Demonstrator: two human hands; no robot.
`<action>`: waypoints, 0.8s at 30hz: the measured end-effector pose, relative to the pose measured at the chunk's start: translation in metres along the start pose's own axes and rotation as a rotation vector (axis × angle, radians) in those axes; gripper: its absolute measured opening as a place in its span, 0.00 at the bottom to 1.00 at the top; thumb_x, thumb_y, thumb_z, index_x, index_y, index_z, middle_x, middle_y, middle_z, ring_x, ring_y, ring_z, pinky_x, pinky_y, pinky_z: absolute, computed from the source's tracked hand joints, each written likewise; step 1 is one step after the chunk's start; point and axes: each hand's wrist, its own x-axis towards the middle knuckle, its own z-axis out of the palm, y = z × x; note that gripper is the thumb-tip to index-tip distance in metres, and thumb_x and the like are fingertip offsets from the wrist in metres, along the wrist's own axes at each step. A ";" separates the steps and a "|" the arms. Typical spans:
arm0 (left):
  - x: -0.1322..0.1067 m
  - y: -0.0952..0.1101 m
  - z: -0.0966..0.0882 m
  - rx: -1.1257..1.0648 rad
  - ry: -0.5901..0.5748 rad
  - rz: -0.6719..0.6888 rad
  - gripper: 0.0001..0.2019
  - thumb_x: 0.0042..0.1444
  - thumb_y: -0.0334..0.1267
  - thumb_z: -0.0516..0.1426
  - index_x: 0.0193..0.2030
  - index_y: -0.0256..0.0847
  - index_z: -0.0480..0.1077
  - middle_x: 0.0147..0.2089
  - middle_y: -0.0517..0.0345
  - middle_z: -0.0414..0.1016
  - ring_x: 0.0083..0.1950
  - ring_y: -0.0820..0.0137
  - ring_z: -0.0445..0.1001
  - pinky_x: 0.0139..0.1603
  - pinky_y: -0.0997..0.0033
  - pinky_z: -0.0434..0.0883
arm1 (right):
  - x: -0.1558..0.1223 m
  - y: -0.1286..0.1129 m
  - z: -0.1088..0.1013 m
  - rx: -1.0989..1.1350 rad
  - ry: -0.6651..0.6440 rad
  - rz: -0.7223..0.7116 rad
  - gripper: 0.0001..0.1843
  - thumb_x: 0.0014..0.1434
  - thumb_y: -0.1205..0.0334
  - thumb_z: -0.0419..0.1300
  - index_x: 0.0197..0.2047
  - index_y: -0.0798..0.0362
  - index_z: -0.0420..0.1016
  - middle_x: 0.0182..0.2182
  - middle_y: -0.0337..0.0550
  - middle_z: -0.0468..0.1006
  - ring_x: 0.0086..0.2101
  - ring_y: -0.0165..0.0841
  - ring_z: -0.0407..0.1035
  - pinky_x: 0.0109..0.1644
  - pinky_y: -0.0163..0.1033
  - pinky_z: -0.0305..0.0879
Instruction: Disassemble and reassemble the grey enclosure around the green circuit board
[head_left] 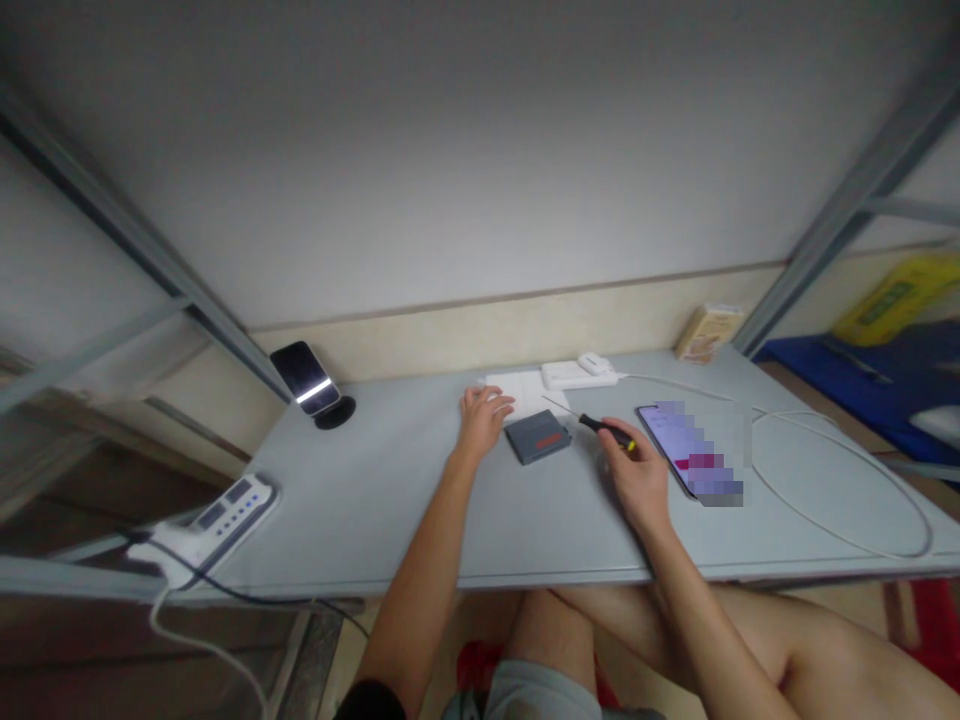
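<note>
My left hand (482,418) rests on the grey table (390,500), its fingers lying on the edge of a white sheet (525,390), just left of a small grey box with a red patch (538,437). A screwdriver (600,424) with a black and yellow handle is gripped in my right hand (637,470), and its thin shaft points back left toward the white sheet. The grey box lies between both hands.
A phone with a lit screen (694,450) lies right of my right hand. A white charger block (581,372) with a long looping white cable (847,470) sits behind. Another phone on a round stand (311,385) is back left, a power strip (217,520) at the front left corner, a small carton (709,332) back right.
</note>
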 end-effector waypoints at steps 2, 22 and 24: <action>0.000 0.001 -0.001 -0.010 0.023 -0.034 0.11 0.67 0.35 0.56 0.49 0.51 0.79 0.55 0.56 0.76 0.56 0.58 0.62 0.59 0.53 0.63 | 0.002 0.003 -0.004 -0.006 0.086 0.024 0.26 0.53 0.43 0.66 0.48 0.51 0.81 0.19 0.33 0.65 0.21 0.29 0.52 0.25 0.36 0.47; -0.010 0.008 -0.016 -0.608 -0.365 -0.004 0.13 0.58 0.24 0.52 0.36 0.37 0.78 0.39 0.54 0.78 0.44 0.68 0.75 0.49 0.70 0.69 | 0.006 0.008 -0.004 0.032 0.128 0.011 0.33 0.50 0.33 0.65 0.44 0.54 0.75 0.24 0.37 0.71 0.22 0.28 0.58 0.24 0.35 0.53; -0.011 0.007 -0.012 -0.676 -0.339 -0.070 0.12 0.58 0.25 0.52 0.38 0.37 0.77 0.37 0.55 0.78 0.42 0.69 0.75 0.46 0.70 0.70 | 0.005 0.006 -0.004 0.019 0.121 0.012 0.32 0.51 0.33 0.64 0.44 0.54 0.75 0.24 0.37 0.72 0.22 0.28 0.58 0.24 0.35 0.54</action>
